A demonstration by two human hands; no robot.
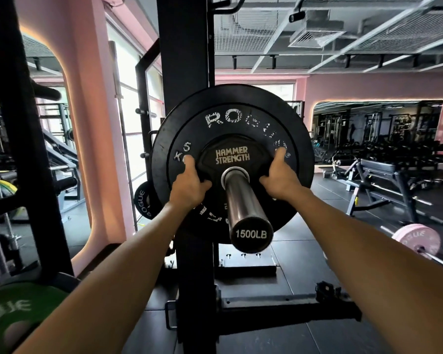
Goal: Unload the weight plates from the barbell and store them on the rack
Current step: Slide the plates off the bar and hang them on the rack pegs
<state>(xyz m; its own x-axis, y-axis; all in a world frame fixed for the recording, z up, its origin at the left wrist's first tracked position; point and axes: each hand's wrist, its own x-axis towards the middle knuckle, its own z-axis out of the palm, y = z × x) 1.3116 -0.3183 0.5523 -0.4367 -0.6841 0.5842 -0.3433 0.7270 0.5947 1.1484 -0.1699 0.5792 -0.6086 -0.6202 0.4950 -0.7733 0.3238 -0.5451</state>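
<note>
Both hands grip the small black rubber-coated plate lettered HAMMER STRENGTH [232, 155], the outermost one on the chrome barbell sleeve [243, 200] whose black end cap reads 1500LB. The left hand [189, 185] curls its fingers over the small plate's left edge, thumb pointing inward toward the sleeve. The right hand [279, 175] mirrors it on the right edge, fingers hooked round the rim, thumb stretched toward the sleeve. The sleeve runs between the two hands, toward the camera. Directly behind the fingers sits the larger black Rogue bumper plate [241, 118], marked 5 KG, flush against the small plate. Behind that stands the black steel rack upright [184, 60]. Below the left forearm lies a green Rogue plate [18, 310].
</note>
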